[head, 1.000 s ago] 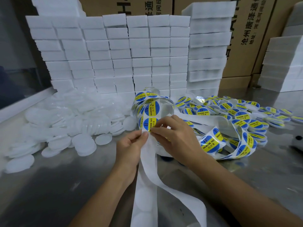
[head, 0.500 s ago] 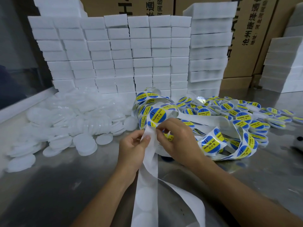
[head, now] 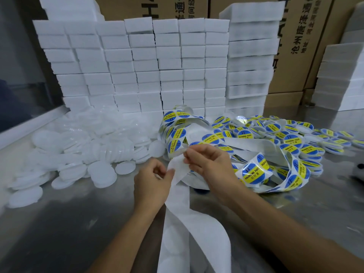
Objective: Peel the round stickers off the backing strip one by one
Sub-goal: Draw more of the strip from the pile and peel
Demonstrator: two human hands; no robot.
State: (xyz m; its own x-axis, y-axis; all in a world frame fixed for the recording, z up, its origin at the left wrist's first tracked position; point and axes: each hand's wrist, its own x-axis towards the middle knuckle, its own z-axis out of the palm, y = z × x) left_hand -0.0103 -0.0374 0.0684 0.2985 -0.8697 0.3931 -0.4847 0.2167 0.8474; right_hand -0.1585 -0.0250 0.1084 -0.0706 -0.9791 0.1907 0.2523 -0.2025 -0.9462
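Observation:
A white backing strip (head: 177, 219) runs from my hands down to the frame's bottom edge, its lower part bare. Its upper part carries round blue-and-yellow stickers (head: 175, 145) and coils on the table behind my hands, and another loop of the sticker strip (head: 253, 172) lies to the right. My left hand (head: 152, 183) pinches the bare strip's edge between thumb and forefinger. My right hand (head: 209, 163) pinches the strip where it bends, just below the lowest sticker. Whether a peeled sticker sits under its fingers is hidden.
On the steel table (head: 69, 223), a heap of plain white round lids (head: 82, 148) lies at the left. Lids bearing stickers (head: 295, 138) are piled at the right. Stacked white foam blocks (head: 137, 66) and cardboard boxes (head: 307, 40) wall the back.
My left hand has moved down and left, away from my right hand, drawing the bare strip with it. The sticker that sat between my fingertips is no longer visible there.

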